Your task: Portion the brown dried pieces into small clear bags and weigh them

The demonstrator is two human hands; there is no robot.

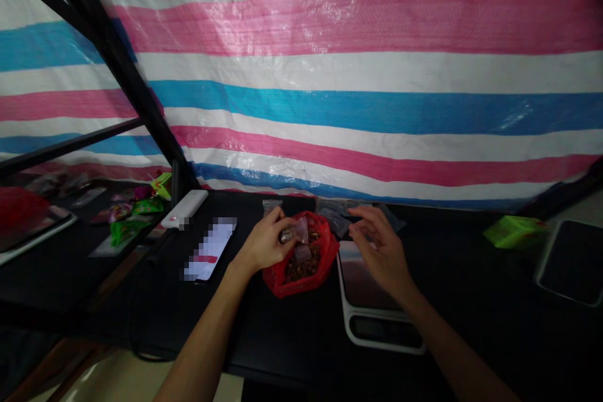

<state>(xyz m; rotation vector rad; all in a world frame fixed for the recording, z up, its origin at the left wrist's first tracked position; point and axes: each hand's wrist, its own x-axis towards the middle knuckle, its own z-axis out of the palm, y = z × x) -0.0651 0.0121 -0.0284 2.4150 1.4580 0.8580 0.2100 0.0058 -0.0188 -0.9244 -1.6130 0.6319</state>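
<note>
A red plastic bag (325, 270) stands wide open on the black table, with small brown pieces (296, 271) inside. Over its left rim, my left hand (269, 244) is closed on a small clear plastic bag (301, 230), whose free end reaches over the brown pieces. What the small bag contains is too blurred to name. My right hand (382, 254) hovers above a white kitchen scale (353, 326) with a shiny top, its fingers curved apart and nothing visible in them. Behind the red bag lie several clear plastic bags (332, 217).
Left of the red bag lie a phone (210, 250) with a lit screen and a white power strip or similar long box (186, 208). Green packets (129, 229) sit beyond the black frame post (136, 94). At right are a yellow-green packet (513, 232) and a dark-topped device (575, 262).
</note>
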